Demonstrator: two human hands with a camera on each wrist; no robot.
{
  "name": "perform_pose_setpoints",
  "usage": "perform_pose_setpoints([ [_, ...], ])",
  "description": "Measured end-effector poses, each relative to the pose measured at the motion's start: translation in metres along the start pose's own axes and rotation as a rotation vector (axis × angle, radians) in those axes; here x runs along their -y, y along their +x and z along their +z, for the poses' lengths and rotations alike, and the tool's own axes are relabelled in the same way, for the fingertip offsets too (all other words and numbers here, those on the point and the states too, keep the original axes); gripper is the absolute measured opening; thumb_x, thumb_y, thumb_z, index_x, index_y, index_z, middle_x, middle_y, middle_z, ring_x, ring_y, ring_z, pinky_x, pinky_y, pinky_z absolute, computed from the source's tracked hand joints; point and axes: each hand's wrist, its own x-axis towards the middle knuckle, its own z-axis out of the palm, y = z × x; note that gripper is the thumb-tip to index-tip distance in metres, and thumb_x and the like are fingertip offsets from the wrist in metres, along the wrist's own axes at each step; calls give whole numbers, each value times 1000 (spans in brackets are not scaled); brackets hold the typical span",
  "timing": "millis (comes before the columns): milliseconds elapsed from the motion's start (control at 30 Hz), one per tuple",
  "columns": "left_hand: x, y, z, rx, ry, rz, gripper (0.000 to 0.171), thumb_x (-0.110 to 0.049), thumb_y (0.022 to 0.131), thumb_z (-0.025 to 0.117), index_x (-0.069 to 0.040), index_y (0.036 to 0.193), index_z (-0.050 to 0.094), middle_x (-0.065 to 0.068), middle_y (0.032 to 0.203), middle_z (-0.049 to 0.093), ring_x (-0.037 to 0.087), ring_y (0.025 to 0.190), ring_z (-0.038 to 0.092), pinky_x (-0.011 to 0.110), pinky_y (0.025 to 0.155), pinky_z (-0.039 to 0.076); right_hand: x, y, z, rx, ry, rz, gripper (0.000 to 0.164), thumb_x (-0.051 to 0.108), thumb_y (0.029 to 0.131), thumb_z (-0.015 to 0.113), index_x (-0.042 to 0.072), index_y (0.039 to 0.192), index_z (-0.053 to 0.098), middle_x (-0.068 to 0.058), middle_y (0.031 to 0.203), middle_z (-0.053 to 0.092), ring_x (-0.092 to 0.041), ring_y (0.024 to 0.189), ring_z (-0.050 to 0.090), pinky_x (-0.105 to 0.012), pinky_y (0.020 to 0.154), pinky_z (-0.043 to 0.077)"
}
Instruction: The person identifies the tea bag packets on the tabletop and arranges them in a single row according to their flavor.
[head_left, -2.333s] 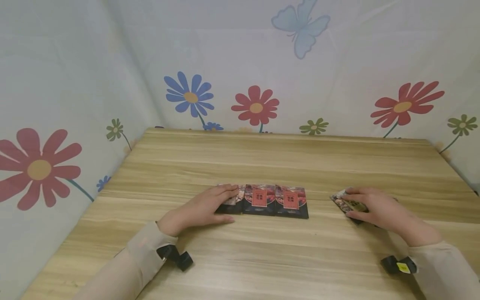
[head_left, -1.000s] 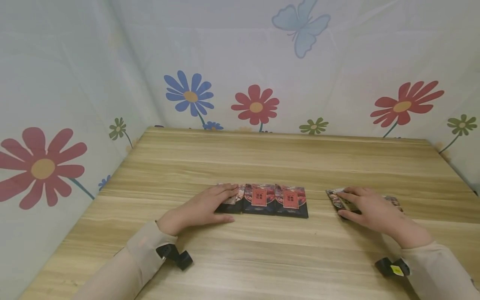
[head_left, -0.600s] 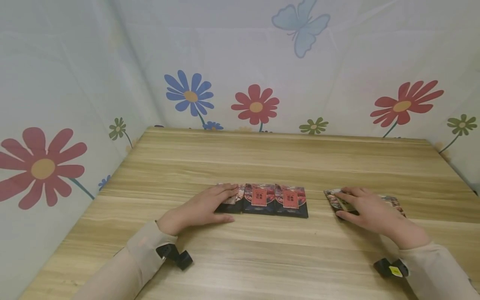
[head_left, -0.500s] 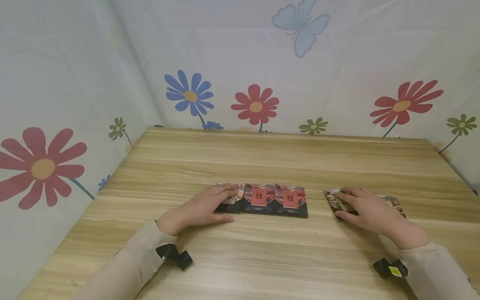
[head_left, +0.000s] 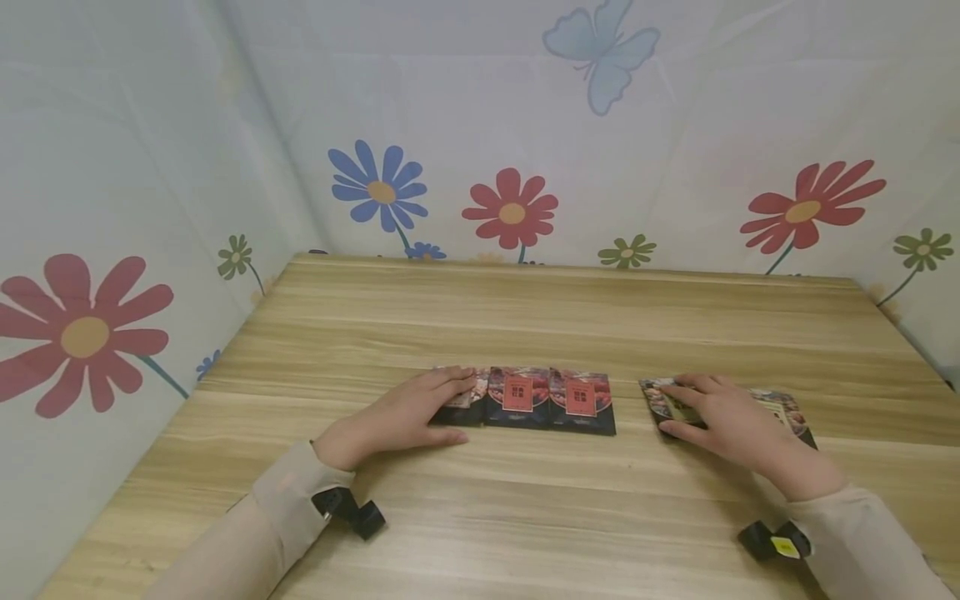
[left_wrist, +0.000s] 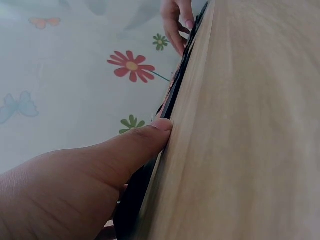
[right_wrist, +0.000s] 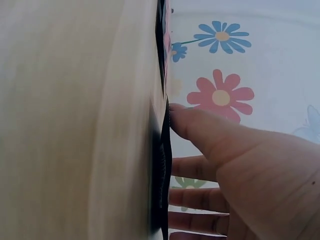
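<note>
In the head view, a row of 3 flat sachets lies mid-table. The middle sachet (head_left: 518,398) and the right sachet (head_left: 582,402) have red labels over a food print and black lower parts. My left hand (head_left: 397,417) rests with extended fingers on the left sachet (head_left: 467,408), covering much of it. Further right, my right hand (head_left: 738,421) lies with fingers spread over a sachet with a pale label (head_left: 667,404). Another pale-labelled sachet (head_left: 783,408) shows from behind that hand, partly covered. The right wrist view has the thumb (right_wrist: 182,120) at a sachet's dark edge (right_wrist: 166,150).
The wood-grain table (head_left: 525,508) carries all the sachets. A gap of table separates the row from the sachets at my right hand. Behind and to the left hangs a pale curtain (head_left: 450,92) printed with flowers and a butterfly.
My right hand has slid left with the sachet under its fingers, towards the row. More of the sachet behind it is uncovered. My left hand and the row have stayed in place.
</note>
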Motion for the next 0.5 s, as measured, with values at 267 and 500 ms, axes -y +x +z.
perform_pose_setpoints([
  [267,1,1,1,-1,5,1,81,-54,86,63,-11,149,36,10,154,36,32,141,36,49,118,30,6,2,3,-47,-1,12,56,44,87,67,6,128,62,-24,126,60,-46,115,54,-62,96,44],
  [500,2,1,3,-6,-1,0,81,-54,87,63,-12,149,36,10,154,36,31,142,35,49,118,30,14,5,5,-65,-17,38,56,46,86,67,8,128,62,-22,126,60,-44,115,54,-61,96,44],
])
